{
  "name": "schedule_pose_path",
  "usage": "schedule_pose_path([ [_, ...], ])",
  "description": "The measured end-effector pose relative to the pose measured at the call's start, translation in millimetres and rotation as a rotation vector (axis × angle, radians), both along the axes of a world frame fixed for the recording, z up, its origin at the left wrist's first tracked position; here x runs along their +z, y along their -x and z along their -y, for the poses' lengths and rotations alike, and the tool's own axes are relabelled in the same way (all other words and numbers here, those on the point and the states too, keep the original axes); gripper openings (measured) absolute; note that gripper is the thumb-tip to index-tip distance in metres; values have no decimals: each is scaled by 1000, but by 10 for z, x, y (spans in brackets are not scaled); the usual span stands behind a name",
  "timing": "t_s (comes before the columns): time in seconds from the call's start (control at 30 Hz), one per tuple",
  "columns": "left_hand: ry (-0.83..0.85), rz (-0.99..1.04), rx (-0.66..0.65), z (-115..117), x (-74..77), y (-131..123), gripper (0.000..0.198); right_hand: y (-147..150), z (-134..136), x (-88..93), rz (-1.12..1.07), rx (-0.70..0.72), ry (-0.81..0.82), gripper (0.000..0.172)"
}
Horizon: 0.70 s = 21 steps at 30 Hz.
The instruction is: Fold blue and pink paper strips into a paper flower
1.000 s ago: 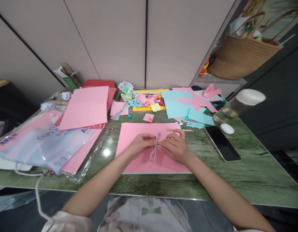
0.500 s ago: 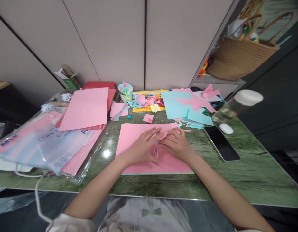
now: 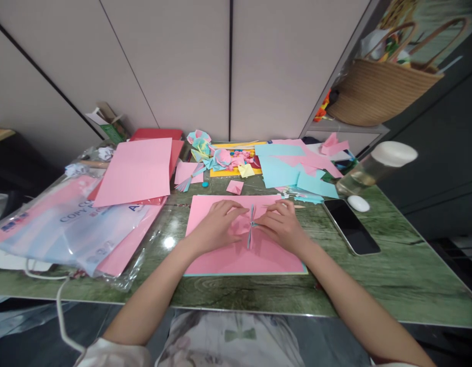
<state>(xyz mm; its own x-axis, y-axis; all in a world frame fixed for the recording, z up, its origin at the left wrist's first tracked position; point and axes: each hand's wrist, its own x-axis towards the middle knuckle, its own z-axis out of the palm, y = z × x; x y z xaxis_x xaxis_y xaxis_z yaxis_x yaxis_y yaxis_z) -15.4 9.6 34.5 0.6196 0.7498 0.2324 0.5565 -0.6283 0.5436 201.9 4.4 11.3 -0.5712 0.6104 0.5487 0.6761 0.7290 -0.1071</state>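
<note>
A narrow folded-paper piece [image 3: 251,237], pinched in at its middle and fanning out at both ends, stands over a stack of pink paper [image 3: 216,262]. My right hand [image 3: 285,227] is closed, its fingertips at the piece's middle. My left hand [image 3: 217,228] is just left of it, thumb and fingers apart, with a gap between them and the piece. A thin pointed stick [image 3: 297,207] lies partly behind my right hand. Beyond the stack lies a small folded pink square [image 3: 235,187].
Flower-like paper pieces [image 3: 220,158] and cut blue sheets [image 3: 278,173] lie at the back. On the right are a phone [image 3: 351,227], a white egg-shaped object [image 3: 358,204] and a bottle [image 3: 366,173]. A plastic paper packet [image 3: 68,219] covers the left side.
My left hand has drawn back to the left, off the folded paper, which shows more fully now. My right hand stays at its middle. The pink stack has shifted slightly.
</note>
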Motion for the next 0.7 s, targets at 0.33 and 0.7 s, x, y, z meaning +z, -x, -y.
schedule_pose_path([
  [0.33, -138, -34, 80, 88, -31, -111, 32, 35, 26, 17, -45, 14, -20, 9],
  [0.7, -163, -15, 127, 146, -105, -169, 21, 62, 67, 25, -65, 30, -10, 8],
])
